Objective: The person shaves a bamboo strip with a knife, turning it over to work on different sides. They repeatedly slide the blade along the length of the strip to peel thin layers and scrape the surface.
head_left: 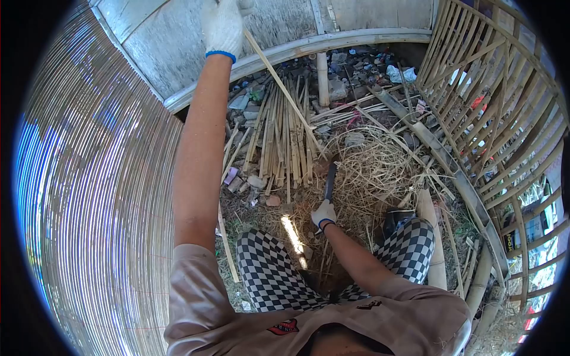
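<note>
My left hand [223, 28], in a white glove with a blue cuff, is raised at the top edge of the view. Its fingers are closed around the upper part of a long bamboo strip [279, 82], and part of the grip is hidden. The strip slants down to the right, its lower end close to the tip of a machete [330, 183]. Low in the middle, my gloved right hand [324, 215] grips the machete's handle, with the dark blade pointing away from me. A bundle of split bamboo strips [286, 139] lies on the ground left of the blade.
Curly bamboo shavings [380, 163] are heaped right of the blade. A slatted bamboo fence [493, 101] stands at right, a fine slat screen [101, 196] at left, and a pale wall panel [273, 24] ahead. A split bamboo pole [442, 154] slants along the right side.
</note>
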{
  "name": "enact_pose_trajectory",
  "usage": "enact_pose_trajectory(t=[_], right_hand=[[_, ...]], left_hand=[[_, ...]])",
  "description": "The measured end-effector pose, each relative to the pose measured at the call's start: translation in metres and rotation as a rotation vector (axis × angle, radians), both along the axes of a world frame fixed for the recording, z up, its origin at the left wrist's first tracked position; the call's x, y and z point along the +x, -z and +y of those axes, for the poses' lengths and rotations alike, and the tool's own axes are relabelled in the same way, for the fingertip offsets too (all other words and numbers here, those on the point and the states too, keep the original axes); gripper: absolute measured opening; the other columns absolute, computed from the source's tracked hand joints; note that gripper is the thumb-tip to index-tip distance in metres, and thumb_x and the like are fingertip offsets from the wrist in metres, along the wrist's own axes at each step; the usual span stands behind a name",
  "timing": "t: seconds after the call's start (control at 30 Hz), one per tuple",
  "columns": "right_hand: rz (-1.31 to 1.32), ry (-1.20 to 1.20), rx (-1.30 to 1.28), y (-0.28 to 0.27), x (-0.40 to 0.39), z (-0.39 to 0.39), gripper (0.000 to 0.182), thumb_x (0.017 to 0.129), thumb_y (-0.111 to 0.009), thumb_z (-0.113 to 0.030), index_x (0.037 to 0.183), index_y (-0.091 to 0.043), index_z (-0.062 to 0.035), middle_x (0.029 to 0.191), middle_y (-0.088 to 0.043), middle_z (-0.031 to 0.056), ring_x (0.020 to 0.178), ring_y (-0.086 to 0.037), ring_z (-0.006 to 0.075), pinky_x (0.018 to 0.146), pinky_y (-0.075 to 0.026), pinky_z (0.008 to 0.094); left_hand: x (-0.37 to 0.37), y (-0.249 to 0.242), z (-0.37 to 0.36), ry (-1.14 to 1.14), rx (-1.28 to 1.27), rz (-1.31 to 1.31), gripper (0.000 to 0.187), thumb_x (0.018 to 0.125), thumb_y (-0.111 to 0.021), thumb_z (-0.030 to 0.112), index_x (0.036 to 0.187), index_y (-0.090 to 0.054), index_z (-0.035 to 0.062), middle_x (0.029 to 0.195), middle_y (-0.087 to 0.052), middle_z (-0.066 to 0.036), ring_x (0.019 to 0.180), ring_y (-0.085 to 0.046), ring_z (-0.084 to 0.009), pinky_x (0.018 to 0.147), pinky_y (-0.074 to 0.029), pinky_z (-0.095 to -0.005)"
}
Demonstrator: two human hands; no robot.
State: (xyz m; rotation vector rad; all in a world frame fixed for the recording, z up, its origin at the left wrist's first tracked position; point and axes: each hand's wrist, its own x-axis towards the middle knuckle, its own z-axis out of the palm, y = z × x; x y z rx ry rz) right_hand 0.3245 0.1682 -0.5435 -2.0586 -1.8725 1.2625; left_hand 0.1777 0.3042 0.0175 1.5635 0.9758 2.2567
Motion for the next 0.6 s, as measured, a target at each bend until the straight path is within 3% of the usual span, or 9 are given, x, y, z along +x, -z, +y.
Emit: enact_pose_trajectory(t=[0.07,0.13,0.27,0.4,0.43,0.53,0.57,0.6], right_hand=[[-0.053,0.077,0.062,0.034,-0.003,0.007,0.06,0.094,-0.073,-0.028,0.139,-0.042,-0.0013,0.136,-0.051,0.0259,0.117,-0.063,0.0401,0.098,-0.056,0.0473],[-0.06,0.08,0.019,0.023,0.004,0.008,0.059,0.092,-0.075,-0.022,0.138,-0.043,-0.003,0.136,-0.052,0.0251,0.116,-0.064,0.0394,0.098,-0.056,0.0469],[0.018,0.139,-0.024,0.016,0.012,0.008,0.064,0.089,-0.077,-0.021,0.138,-0.042,-0.0015,0.13,-0.058,0.0251,0.116,-0.065,0.0376,0.098,-0.056,0.0462],[0.167,0.269,-0.122,0.006,0.027,0.02,0.064,0.084,-0.077,-0.016,0.136,-0.044,-0.0002,0.122,-0.065,0.0231,0.115,-0.067,0.0345,0.098,-0.056,0.0452],[0.241,0.21,-0.15,0.014,0.032,0.028,0.06,0.081,-0.075,-0.01,0.133,-0.046,0.0002,0.117,-0.067,0.0222,0.109,-0.068,0.0319,0.096,-0.055,0.0437],[0.685,0.167,-0.207,0.077,0.029,0.055,0.047,0.08,-0.072,-0.006,0.123,-0.055,0.0006,0.111,-0.068,0.0233,0.092,-0.07,0.0286,0.081,-0.058,0.0416],[0.888,0.371,-0.276,0.049,0.029,0.046,0.022,0.083,-0.066,-0.005,0.103,-0.061,0.0022,0.09,-0.069,0.0199,0.067,-0.067,0.0259,0.06,-0.056,0.0386],[0.899,0.357,-0.332,0.027,0.038,0.045,0.018,0.083,-0.065,-0.004,0.099,-0.061,0.0015,0.086,-0.067,0.0177,0.065,-0.066,0.0265,0.057,-0.054,0.0397]], left_hand=[[-0.003,-0.02,0.008,-0.007,0.113,0.038,0.04,0.105,-0.056,0.047,0.103,-0.061,0.0069,0.077,-0.059,-0.003,0.067,-0.061,-0.0163,0.064,-0.053,-0.0325],[-0.022,-0.046,0.012,-0.074,0.151,0.166,0.044,0.104,-0.056,0.048,0.103,-0.062,0.0055,0.08,-0.062,-0.004,0.07,-0.064,-0.0179,0.065,-0.054,-0.0339],[-0.001,-0.07,0.003,-0.171,-0.034,0.163,0.048,0.102,-0.057,0.052,0.105,-0.063,0.0045,0.082,-0.065,-0.007,0.072,-0.066,-0.0192,0.064,-0.054,-0.0353],[-0.001,-0.081,0.025,-0.127,0.073,0.228,0.039,0.102,-0.06,0.045,0.103,-0.063,0.0069,0.076,-0.061,-0.004,0.062,-0.063,-0.0171,0.05,-0.046,-0.0294],[0.004,-0.079,0.023,-0.108,0.052,0.193,0.036,0.102,-0.06,0.045,0.101,-0.063,0.0085,0.072,-0.057,-0.003,0.057,-0.058,-0.0157,0.047,-0.043,-0.0286],[0.018,-0.075,0.01,0.035,-0.037,0.107,0.034,0.102,-0.061,0.047,0.094,-0.059,0.0133,0.061,-0.045,0.002,0.045,-0.044,-0.0118,0.039,-0.031,-0.0273],[0.018,-0.077,0.007,0.141,-0.082,0.094,0.037,0.102,-0.06,0.05,0.091,-0.057,0.0149,0.058,-0.04,0.004,0.042,-0.038,-0.0106,0.038,-0.028,-0.0276],[0.018,-0.078,0.003,0.247,-0.127,0.081,0.039,0.102,-0.059,0.053,0.087,-0.056,0.0165,0.055,-0.035,0.005,0.039,-0.032,-0.0095,0.036,-0.024,-0.0279]])
